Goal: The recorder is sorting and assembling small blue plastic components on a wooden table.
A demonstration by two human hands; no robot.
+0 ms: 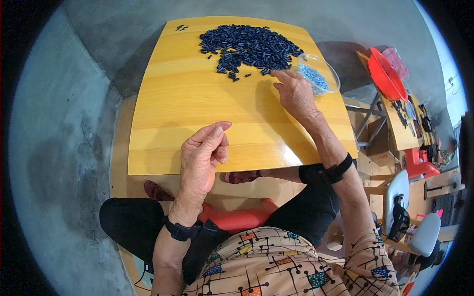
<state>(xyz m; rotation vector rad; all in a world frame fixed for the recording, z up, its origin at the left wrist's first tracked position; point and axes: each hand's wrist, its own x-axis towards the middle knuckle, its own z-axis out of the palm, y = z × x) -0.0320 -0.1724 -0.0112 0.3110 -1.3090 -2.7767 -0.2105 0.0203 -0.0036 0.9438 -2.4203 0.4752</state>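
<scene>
A large heap of small dark blue cylindrical pieces (252, 47) spreads over the far part of the yellow wooden table (197, 98). At the heap's right edge, a clear round plastic tub (332, 76) holds many tiny light blue and silvery pieces (313, 78). My right hand (297, 94) reaches in beside the tub, index fingertip close to a loose dark piece (265, 71) at the heap's near edge; its thumb and index finger are apart. Above the table's near edge, my left hand (201, 150) is closed, thumb pressed to the curled fingers. Anything between those fingers is too small to make out.
Several dark pieces (181, 27) lie apart at the far left corner. A grey wall (64, 148) stands to the left. On the right are another table with a red basin (387, 74), chairs (397, 190) and a person farther off. I sit on a red stool (237, 217).
</scene>
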